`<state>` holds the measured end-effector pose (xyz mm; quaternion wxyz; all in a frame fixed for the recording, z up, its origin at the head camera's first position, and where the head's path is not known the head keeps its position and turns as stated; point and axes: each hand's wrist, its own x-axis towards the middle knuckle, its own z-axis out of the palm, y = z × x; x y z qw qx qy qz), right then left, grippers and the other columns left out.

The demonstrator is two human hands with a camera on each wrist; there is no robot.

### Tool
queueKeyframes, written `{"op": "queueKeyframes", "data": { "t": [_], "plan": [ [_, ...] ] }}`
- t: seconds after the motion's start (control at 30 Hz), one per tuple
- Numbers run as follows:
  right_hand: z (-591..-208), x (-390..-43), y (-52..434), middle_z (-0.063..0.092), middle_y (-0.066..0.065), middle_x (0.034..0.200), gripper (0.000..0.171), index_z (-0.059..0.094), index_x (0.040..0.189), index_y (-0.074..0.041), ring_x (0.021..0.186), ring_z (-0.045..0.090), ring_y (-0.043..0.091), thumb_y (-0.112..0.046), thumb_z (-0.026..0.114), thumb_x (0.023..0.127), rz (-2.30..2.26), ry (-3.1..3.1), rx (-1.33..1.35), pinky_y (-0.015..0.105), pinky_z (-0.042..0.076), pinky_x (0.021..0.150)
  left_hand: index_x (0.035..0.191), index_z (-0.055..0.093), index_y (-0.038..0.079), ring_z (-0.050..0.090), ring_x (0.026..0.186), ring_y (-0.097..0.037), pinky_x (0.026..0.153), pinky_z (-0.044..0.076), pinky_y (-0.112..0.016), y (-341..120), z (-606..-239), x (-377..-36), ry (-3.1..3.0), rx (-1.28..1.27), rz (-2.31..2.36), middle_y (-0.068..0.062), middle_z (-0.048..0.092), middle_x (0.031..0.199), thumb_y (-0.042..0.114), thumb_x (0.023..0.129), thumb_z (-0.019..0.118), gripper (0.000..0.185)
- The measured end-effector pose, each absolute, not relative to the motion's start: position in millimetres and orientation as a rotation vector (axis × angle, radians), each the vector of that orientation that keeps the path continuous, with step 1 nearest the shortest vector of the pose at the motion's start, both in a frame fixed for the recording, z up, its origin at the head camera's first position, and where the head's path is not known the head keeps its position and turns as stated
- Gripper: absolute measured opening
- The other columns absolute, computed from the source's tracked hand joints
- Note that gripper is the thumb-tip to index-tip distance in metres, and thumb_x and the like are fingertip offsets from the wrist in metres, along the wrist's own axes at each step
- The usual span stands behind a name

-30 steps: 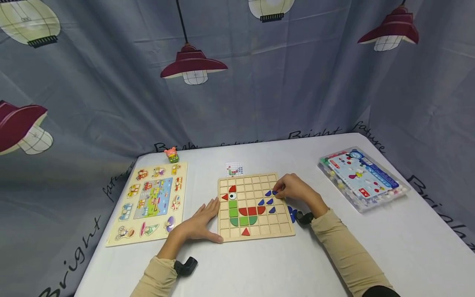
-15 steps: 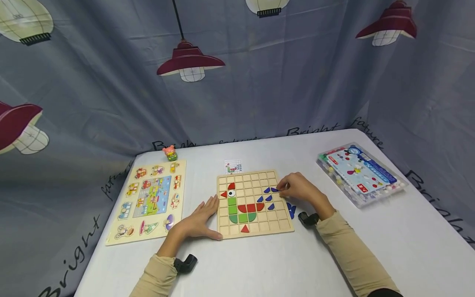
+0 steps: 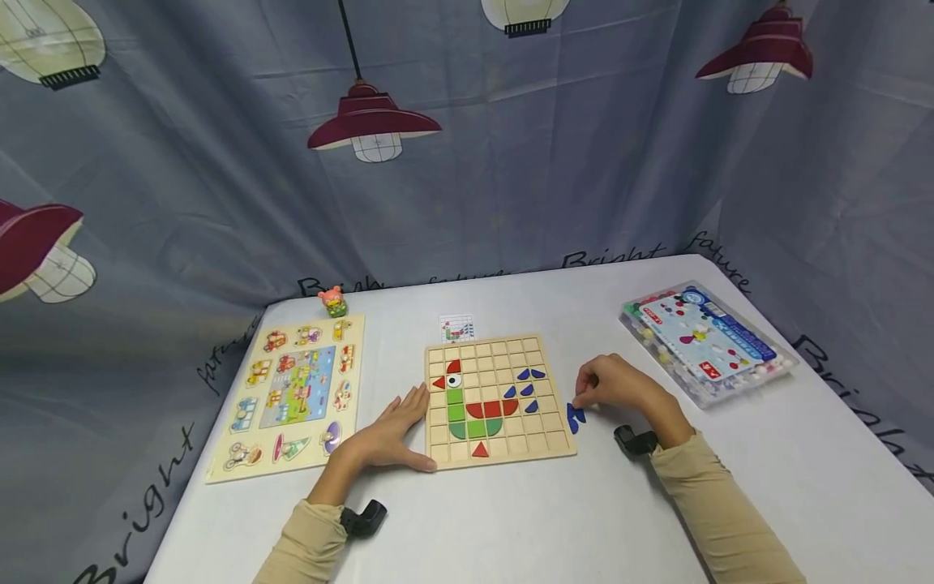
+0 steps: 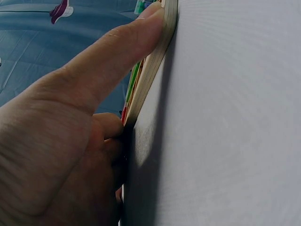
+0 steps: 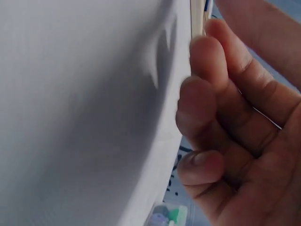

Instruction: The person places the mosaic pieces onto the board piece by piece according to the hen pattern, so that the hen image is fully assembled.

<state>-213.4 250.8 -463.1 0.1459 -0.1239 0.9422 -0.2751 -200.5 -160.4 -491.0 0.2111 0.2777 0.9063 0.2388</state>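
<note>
I'm between placements on the grid puzzle board point(image 3: 499, 401). My left hand point(image 3: 387, 436) lies flat, bracing its left edge. My right hand point(image 3: 620, 388), fingers curled and apparently empty, hovers over the loose blue pieces point(image 3: 574, 418) on the worktop point(image 3: 554, 519) just right of the board. Next I'd pinch one.

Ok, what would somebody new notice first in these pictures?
The wooden grid board at the table's middle, with its coloured bird pattern, flanked by both hands: the left hand pressed against its left edge, the right hand curled by loose blue pieces beside its right edge.
</note>
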Motion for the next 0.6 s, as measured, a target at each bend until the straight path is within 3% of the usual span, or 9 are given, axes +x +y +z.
{"op": "queueKeyframes", "data": {
  "t": [0.33, 0.6],
  "plan": [
    [-453.8, -206.8, 251.6, 0.059, -0.005, 0.064, 0.02, 0.068, 0.07, -0.012, 0.062, 0.05, 0.011, -0.023, 0.084, 0.074, -0.71, 2.629, -0.351, 0.024, 0.041, 0.057, 0.156, 0.009, 0.004, 0.0, 0.154, -0.026, 0.126, 0.002, -0.048, -160.1, -488.4, -202.4, 2.517, 0.769, 0.67, -0.011, 0.003, 0.165, 0.056, 0.07, 0.08, 0.124],
    [-456.0, -209.3, 256.5, 0.063, -0.002, 0.07, 0.004, 0.073, 0.079, -0.009, 0.064, 0.052, 0.011, -0.009, 0.076, 0.078, -0.706, 2.677, -0.323, 0.024, 0.044, 0.058, 0.156, 0.007, 0.004, -0.001, 0.154, -0.027, 0.126, 0.002, -0.049, -161.1, -491.5, -200.1, 2.503, 0.775, 0.67, -0.012, 0.001, 0.165, 0.057, 0.071, 0.08, 0.124]
  ]
}}
